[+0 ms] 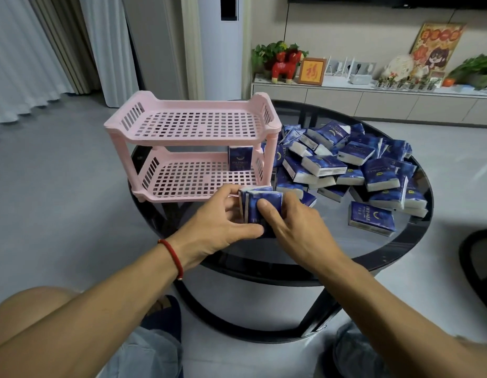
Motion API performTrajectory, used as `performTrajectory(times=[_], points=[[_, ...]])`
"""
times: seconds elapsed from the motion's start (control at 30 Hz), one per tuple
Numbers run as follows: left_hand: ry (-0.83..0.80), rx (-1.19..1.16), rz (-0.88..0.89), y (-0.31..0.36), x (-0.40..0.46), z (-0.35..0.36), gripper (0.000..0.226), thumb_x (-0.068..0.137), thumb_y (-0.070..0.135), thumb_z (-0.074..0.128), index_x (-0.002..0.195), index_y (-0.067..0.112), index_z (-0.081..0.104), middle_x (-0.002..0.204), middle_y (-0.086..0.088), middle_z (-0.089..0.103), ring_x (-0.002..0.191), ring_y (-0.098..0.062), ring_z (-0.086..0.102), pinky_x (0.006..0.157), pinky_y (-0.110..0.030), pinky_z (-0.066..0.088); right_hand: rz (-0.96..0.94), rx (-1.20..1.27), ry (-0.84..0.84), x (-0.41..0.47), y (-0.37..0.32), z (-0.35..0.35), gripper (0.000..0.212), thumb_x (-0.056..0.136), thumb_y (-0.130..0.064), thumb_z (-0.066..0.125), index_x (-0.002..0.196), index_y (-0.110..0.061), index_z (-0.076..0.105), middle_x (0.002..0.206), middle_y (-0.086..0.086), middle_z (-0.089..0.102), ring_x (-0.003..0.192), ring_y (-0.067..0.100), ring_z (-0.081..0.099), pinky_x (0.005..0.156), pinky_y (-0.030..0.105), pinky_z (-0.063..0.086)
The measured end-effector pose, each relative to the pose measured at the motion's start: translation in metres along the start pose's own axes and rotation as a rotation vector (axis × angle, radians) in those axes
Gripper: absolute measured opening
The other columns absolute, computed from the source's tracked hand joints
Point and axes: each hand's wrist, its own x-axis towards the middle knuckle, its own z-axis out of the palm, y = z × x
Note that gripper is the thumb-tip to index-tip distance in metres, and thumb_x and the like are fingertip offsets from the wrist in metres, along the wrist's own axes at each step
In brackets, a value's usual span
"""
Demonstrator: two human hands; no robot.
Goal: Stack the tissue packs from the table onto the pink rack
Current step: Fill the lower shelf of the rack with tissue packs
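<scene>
Pinching glossy blue tissue packs (260,205) with both hands' fingers (266,211), beside slotted pink rack (193,143), round glass table (332,241)

Rack (193,124) pink, grid-holed; tissue packs (346,162) dark blue, white-edged; bracelet (172,257) red.

Red horse figurine (287,65), framed pic (311,71), plants (478,70), white curtains (18,55)

Blue tissue packs (346,170) lie heaped beside the two-tier pink rack (193,148), one pack (240,158) upright inside.
</scene>
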Motion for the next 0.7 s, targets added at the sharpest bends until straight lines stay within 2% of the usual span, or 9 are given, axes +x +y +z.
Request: performTrajectory(times=[0.07, 0.13, 0.2, 0.27, 0.4, 0.5, 0.6, 0.7], points=[[0.029, 0.07, 0.034, -0.002, 0.001, -0.005, 0.061, 0.071, -0.003, 0.085, 0.121, 0.014, 0.053, 0.116, -0.003, 0.075, 0.107, -0.018, 0.073, 0.097, -0.039, 0.058, -0.056, -0.029, -0.029, -0.001, -0.005, 0.001, 0.035, 0.097, -0.061, 0.051, 0.09, -0.027, 0.042, 0.079, -0.013, 0.051, 0.082, 0.018, 0.053, 0.065, 0.033, 0.035], [0.039, 0.138, 0.061, -0.002, 0.003, -0.012, 0.06, 0.075, -0.008, 0.08, 0.122, 0.015, 0.052, 0.118, -0.001, 0.073, 0.105, -0.013, 0.073, 0.097, -0.039, 0.058, -0.09, -0.004, -0.014, 0.0, -0.005, -0.001, 0.036, 0.094, -0.058, 0.061, 0.102, -0.025, 0.049, 0.088, -0.015, 0.056, 0.086, 0.012, 0.057, 0.068, 0.028, 0.039], [0.019, 0.174, 0.067, -0.004, 0.004, -0.017, 0.061, 0.075, -0.011, 0.078, 0.123, 0.017, 0.052, 0.118, -0.001, 0.072, 0.107, -0.013, 0.072, 0.099, -0.041, 0.057, -0.115, 0.071, -0.006, 0.002, -0.003, -0.003, 0.049, 0.088, -0.05, 0.073, 0.122, -0.024, 0.048, 0.101, -0.019, 0.057, 0.089, 0.006, 0.061, 0.073, 0.023, 0.046], [-0.026, 0.179, 0.05, -0.009, 0.004, -0.02, 0.063, 0.074, -0.011, 0.078, 0.123, 0.019, 0.053, 0.119, -0.002, 0.072, 0.11, -0.015, 0.071, 0.103, -0.044, 0.055, -0.171, 0.067, -0.061, 0.004, -0.004, -0.003, 0.061, 0.086, -0.041, 0.078, 0.136, -0.029, 0.045, 0.109, -0.018, 0.058, 0.084, 0.005, 0.066, 0.075, 0.02, 0.052], [-0.05, 0.259, 0.084, -0.015, 0.003, -0.022, 0.064, 0.073, 0.003, 0.085, 0.124, 0.028, 0.055, 0.12, 0.004, 0.071, 0.113, -0.011, 0.069, 0.105, -0.04, 0.053, -0.217, 0.044, -0.051, 0.009, -0.004, -0.001, 0.052, 0.086, -0.036, 0.08, 0.131, -0.03, 0.056, 0.106, -0.011, 0.067, 0.082, 0.005, 0.065, 0.079, 0.031, 0.058], [-0.016, 0.227, 0.089, -0.011, 0.004, -0.029, 0.063, 0.075, 0.005, 0.088, 0.128, 0.024, 0.058, 0.121, 0.007, 0.07, 0.113, -0.007, 0.068, 0.103, -0.026, 0.053, -0.233, 0.047, -0.043, 0.012, -0.002, -0.004, 0.052, 0.084, -0.034, 0.083, 0.129, -0.025, 0.06, 0.096, -0.009, 0.068, 0.081, 0.002, 0.064, 0.072, 0.021, 0.055], [0.014, 0.227, 0.13, -0.006, 0.005, -0.033, 0.052, 0.078, 0.004, 0.086, 0.123, 0.02, 0.065, 0.116, 0.005, 0.073, 0.107, -0.006, 0.071, 0.099, -0.024, 0.055, -0.253, 0.067, -0.008, 0.016, -0.001, -0.006, 0.057, 0.081, -0.039, 0.083, 0.131, -0.023, 0.061, 0.104, -0.008, 0.071, 0.082, -0.001, 0.065, 0.072, 0.015, 0.053], [0.092, 0.219, 0.166, 0.0, 0.011, -0.036, 0.049, 0.077, 0.004, 0.086, 0.118, 0.021, 0.066, 0.111, 0.005, 0.074, 0.102, -0.005, 0.072, 0.093, -0.021, 0.057, -0.22, 0.138, 0.04, 0.018, -0.005, -0.011, 0.064, 0.082, -0.05, 0.079, 0.137, -0.027, 0.056, 0.115, -0.015, 0.069, 0.081, -0.001, 0.067, 0.07, 0.014, 0.054]])
